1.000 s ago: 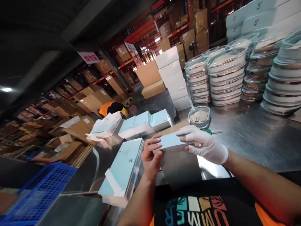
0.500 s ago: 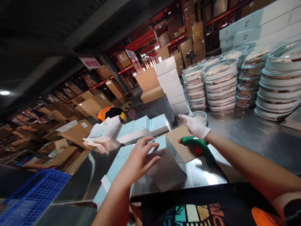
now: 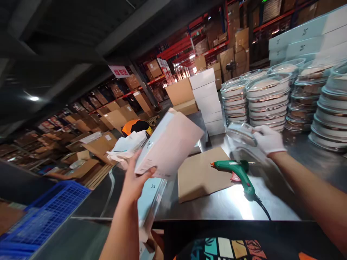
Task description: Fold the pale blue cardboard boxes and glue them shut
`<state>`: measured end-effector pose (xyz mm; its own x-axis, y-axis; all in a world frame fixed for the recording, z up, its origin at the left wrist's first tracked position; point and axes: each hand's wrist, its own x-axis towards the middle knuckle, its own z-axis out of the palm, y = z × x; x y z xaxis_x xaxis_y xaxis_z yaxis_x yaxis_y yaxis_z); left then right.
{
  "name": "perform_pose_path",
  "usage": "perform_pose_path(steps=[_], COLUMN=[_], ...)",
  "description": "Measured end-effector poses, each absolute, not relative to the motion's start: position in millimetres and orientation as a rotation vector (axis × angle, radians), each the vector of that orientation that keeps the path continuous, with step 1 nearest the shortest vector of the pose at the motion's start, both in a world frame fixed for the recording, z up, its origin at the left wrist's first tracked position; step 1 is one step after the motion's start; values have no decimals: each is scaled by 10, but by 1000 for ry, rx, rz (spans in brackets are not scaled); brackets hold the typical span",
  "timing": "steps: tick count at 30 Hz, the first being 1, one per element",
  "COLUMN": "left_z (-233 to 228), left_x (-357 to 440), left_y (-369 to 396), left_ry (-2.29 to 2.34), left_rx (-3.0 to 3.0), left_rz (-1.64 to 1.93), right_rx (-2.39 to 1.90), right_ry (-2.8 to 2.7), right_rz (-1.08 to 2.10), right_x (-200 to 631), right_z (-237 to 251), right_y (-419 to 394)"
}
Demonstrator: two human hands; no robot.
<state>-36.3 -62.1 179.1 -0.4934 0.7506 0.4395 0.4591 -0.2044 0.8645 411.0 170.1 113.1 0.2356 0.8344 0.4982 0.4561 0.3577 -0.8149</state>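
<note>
Above the steel counter, left hand gripped a pale box, tilted. Gloved right hand clamped a clear round container (glue gun lay untouched between them).

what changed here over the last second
The left hand lifted the pale box off the table, tilting it. The gloved right hand let go of the box, reached out and took the clear round container. The green glue gun and cardboard sheet stayed put.
</note>
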Motion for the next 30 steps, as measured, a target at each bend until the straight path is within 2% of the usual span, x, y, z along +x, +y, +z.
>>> perform_pose_path(steps=[6,10,14,18,21,24,27,30], left_z=[942,516,130,-78,-25,52,-11,-171], left_x=[-22,211,431,514,436,305,207,174], left_y=[-300,-238,-255,-275,-300,-341,-371,-348], left_ry=[1641,1518,1334,1354,1416,1422,1501,1555], left_rx=[1243,1207,1116,1198,1283,1317,1294,1215], left_rz=[1603,1529,1456,1346,1339,1252,1068,1084], right_rx=[-906,-721,-525,-596,-732,-967,-1197,-1287], right_ry=[-1316,-1653,-2037,-1894,-1739,-1628,-1488,-1453], right_rz=[372,585,496,528,629,811,895,902], right_x=[4153,3888,3516,3348,3304,3228,3159,3148], right_z=[1875,2127,1978,1493,1072,820,806,886], right_y=[926,478,379,443,724,1357,2203,2954])
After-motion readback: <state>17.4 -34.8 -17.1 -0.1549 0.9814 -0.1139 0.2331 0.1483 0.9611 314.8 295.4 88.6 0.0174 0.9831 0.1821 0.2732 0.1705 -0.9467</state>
